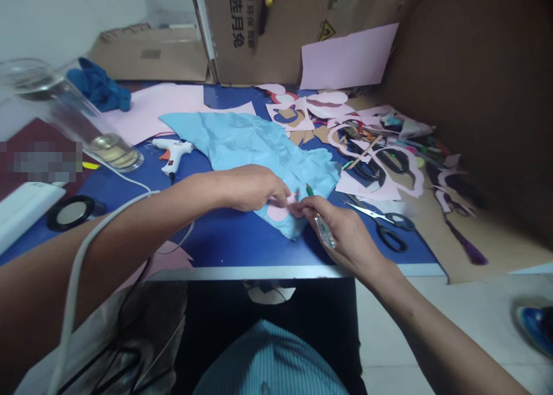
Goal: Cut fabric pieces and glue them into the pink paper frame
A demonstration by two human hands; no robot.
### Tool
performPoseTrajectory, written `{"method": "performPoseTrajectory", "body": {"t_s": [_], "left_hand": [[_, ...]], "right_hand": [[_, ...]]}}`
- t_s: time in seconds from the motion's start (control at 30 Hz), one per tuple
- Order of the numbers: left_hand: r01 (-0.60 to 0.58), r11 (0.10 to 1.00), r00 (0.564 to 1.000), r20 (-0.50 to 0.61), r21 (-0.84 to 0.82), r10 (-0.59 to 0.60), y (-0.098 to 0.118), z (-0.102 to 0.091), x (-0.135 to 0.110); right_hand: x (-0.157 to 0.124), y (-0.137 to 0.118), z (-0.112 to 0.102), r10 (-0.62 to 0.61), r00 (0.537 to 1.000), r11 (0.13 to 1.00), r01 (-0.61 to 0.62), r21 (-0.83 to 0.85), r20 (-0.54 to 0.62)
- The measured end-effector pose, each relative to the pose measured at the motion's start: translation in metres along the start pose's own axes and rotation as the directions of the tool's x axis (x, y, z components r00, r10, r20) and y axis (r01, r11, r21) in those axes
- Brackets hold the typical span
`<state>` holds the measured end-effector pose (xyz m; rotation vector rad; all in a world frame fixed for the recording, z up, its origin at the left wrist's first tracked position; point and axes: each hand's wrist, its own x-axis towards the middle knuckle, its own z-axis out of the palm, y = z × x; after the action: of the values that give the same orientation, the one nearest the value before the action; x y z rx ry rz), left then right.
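A light blue cloth (253,141) lies crumpled across the blue tabletop, one corner pointing toward me. On that corner rests a small rounded pink paper cutout (277,212). The bent fingers of my left hand (254,189) press the cutout down against the cloth. My right hand (341,225) is closed around a pen (324,231) with a green end and a clear, patterned barrel, beside the cutout's right edge. Fingers partly hide the pen and the cutout. Black-handled scissors (391,225) lie partly open to the right of my right hand.
On the left are a white glue gun (175,153), a clear cylinder (108,147), a black tape roll (71,212) and a white cable (84,251) crossing my left forearm. Pink paper scraps (367,185) are heaped at right. Cardboard (276,44) stands behind.
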<state>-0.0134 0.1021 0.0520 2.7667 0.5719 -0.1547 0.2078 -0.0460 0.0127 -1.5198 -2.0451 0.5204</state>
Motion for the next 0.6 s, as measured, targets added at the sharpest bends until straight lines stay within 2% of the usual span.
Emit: {"method": "performPoseTrajectory", "body": {"t_s": [0.07,0.13,0.47,0.53,0.6], "left_hand": [[-0.049,0.997,0.997,0.054,-0.063,0.052,0.0,0.002,0.001],[-0.056,0.994,0.997,0.042,-0.093,0.06,0.0,0.003,0.0],[-0.079,0.996,0.996,0.039,-0.042,0.08,0.006,0.003,-0.004],[-0.082,0.996,0.996,0.037,-0.029,0.083,0.008,0.004,-0.005],[-0.051,0.999,0.999,-0.017,-0.007,0.051,0.01,0.005,-0.006]], "right_hand": [[-0.001,0.001,0.0,0.002,1.0,1.0,-0.002,-0.003,0.002],[-0.001,0.001,0.0,0.003,1.0,1.0,-0.003,-0.001,0.004],[-0.001,-0.006,-0.003,0.002,1.0,0.996,-0.004,0.092,0.021],[-0.004,-0.009,-0.001,-0.017,0.999,0.993,0.02,0.12,-0.027],[-0.008,-0.012,0.002,-0.044,0.992,0.988,0.062,0.143,-0.121]]}}
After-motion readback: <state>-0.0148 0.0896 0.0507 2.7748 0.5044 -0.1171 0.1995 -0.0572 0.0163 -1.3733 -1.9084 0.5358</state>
